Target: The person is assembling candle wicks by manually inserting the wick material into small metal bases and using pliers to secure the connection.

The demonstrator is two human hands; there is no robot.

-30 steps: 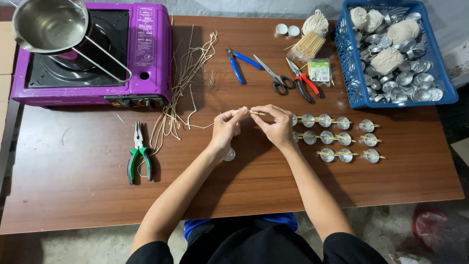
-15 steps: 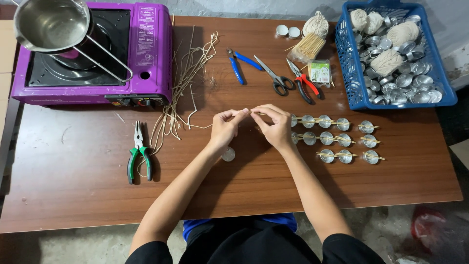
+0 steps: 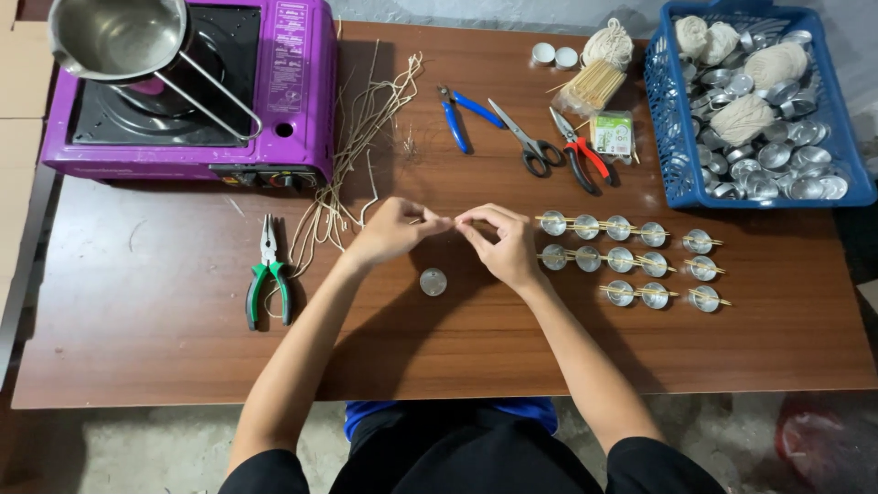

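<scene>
We pinch a thin wick (image 3: 450,220) between left hand (image 3: 391,230) and right hand (image 3: 501,240) fingers; light, limp, grip near ends, above the metal cup (image 3: 433,281).

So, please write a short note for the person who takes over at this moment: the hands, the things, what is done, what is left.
Left hand and right hand meet above the table, fingertips pinching a thin wick piece between them.
One small metal cup lies alone below the hands, without wick or stick.
Done: three rows of cups with sticks across them, right of the hands.
Left: many bare cups in the blue basket; loose wick strands beside the purple stove. Green pliers lie at the left, unused.
</scene>
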